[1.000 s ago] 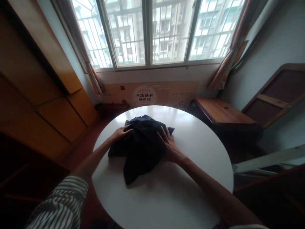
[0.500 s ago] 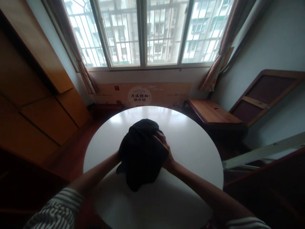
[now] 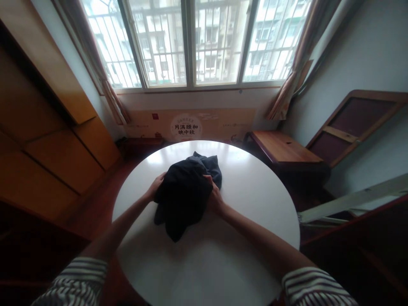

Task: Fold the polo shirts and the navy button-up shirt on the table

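Holding a crumpled black cloth point(image 3: 186, 193) between two hands, you have it on the far half of the round white table point(image 3: 255, 225), a little left of the middle. It is bunched up in a soft lump. One pointy flap hangs toward you, and a greyer part pokes out at the back.

Your right hand point(image 3: 216, 195) curls around the right side, its fingers bent over and pinching a fold near the top. Your left hand point(image 3: 157, 187) touches the left side, but the dark cloth hides most of its fingers, so I can't tell how tightly they close. One hand on each side makes sense, I think, because floppy cloth slumps if it is held at only one spot. Your striped sleeves point(image 3: 84, 274) sit up by your elbows, well away from the cloth.

The table top is smooth and shiny, and its far edge gleams with light from the big barred window point(image 3: 216, 46). A printed banner point(image 3: 216, 121) runs along the wall below. To the right is a low wooden table point(image 3: 283, 146), and to the left stand orange-brown cupboards point(image 3: 65, 153) beside a reddish floor point(image 3: 95, 204).
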The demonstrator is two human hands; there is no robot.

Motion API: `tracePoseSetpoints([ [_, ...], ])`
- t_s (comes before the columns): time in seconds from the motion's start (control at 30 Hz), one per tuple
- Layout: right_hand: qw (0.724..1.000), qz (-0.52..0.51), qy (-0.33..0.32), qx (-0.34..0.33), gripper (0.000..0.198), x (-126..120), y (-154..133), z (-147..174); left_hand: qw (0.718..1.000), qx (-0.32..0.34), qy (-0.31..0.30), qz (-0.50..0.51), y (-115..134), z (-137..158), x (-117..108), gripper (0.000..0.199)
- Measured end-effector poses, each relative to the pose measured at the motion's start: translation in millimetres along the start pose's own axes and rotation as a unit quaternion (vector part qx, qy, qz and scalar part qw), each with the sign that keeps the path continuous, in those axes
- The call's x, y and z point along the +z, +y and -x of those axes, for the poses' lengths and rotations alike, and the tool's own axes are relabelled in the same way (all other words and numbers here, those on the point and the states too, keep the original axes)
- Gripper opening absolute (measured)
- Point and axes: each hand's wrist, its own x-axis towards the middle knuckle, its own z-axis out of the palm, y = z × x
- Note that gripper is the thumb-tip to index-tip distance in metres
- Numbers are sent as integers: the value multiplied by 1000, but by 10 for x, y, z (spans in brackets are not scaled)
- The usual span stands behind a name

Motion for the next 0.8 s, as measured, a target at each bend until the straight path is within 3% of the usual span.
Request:
tracePoseSetpoints([
  [0.1,997,-43,-62,-24,28,-53,42,78,999,18,18,-19,213,16,-177,63],
  [0.17,987,-85,-127,-42,51,-261,40,66,996,57,35,-59,401,157,-209,65],
  [0.23,976,-147,-158,-35,65,-523,81,28,988,101,-2,-117,540,381,-133,75],
  [0.3,971,-205,-119,4,52,-741,206,-32,978,119,-50,-162,576,616,29,104],
  [0.37,973,-215,-35,71,48,-849,403,-111,979,94,-66,-171,518,789,218,125],
  [0.47,962,-181,19,203,55,-780,692,-244,985,48,-48,-155,379,885,418,127],
  [0.6,905,-291,-50,307,64,-445,724,-357,991,57,-23,-118,310,849,459,120],
  [0.8,771,-534,-98,333,61,-117,143,-411,993,107,-19,56,354,670,290,123],
])
